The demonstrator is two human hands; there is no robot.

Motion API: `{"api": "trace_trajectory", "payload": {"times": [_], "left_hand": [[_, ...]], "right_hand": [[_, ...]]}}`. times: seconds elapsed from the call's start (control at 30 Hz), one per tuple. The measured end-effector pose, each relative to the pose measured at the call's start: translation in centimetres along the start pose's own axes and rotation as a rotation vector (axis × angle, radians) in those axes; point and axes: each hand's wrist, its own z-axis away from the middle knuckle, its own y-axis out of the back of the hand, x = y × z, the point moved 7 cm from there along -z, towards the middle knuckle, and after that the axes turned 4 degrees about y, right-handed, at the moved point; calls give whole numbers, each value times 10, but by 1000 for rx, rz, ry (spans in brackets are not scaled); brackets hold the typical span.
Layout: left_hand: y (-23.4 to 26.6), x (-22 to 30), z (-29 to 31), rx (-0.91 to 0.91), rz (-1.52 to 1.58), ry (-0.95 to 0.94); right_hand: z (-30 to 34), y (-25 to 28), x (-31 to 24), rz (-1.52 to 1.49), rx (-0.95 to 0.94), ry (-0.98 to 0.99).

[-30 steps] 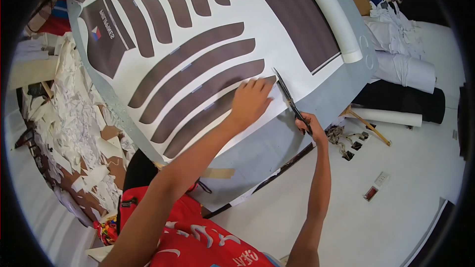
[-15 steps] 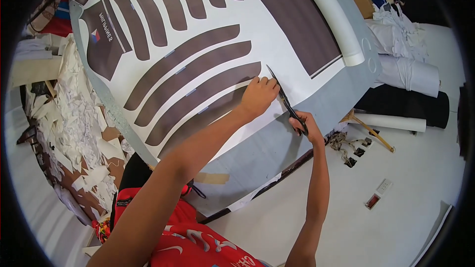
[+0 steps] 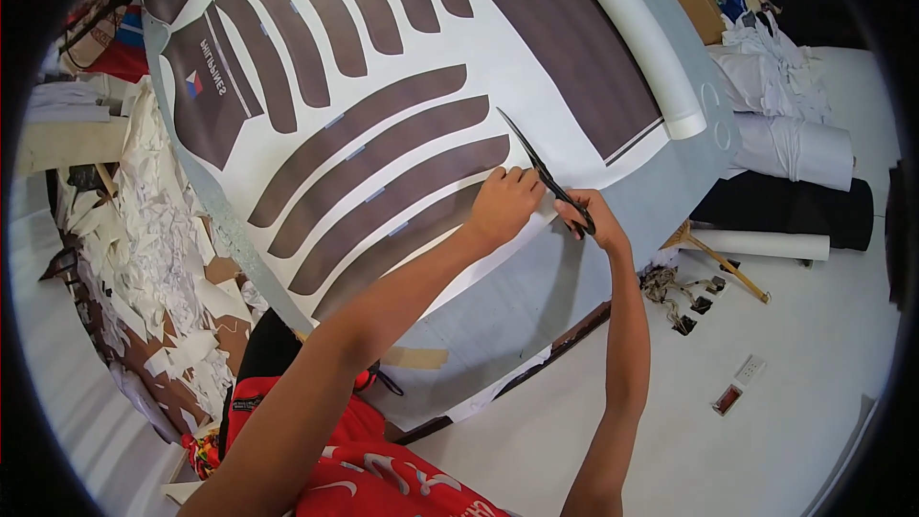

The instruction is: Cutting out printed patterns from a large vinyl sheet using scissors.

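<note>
A large white printed sheet (image 3: 532, 69) with dark brown curved strips (image 3: 421, 170) lies over the table. My right hand (image 3: 597, 216) grips the handles of black scissors (image 3: 538, 165) near the sheet's right-hand edge. Their blades point away and to the left, past the end of the strips, and look nearly closed. Just left of the scissors, my left hand (image 3: 505, 205) has its fingers bent and closed on the sheet beside the ends of the nearest strips. The fingertips hide that bit of paper.
A white roll (image 3: 639, 46) rests along the sheet's far right side. Left of the table is a heap of paper scraps (image 3: 158, 230). Fabric rolls (image 3: 790, 211), a wooden stick (image 3: 729, 263) and a tangle of clips (image 3: 675, 289) lie on the right. Tape (image 3: 414, 357) sticks to the near table surface.
The scissors and my right hand have moved forward over the sheet, closer to my left hand. My left hand keeps about the same place on the sheet. The whole view has shifted slightly.
</note>
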Motion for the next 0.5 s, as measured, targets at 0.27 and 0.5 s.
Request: {"api": "trace_trajectory", "payload": {"times": [0.27,0.5], "left_hand": [[-5,-2,1,-49,-3,-9],[-3,-1,0,-55,35,-4]], "right_hand": [[-26,-8,-25,33,-27,49],[-44,-11,-35,-8,-40,51]]}}
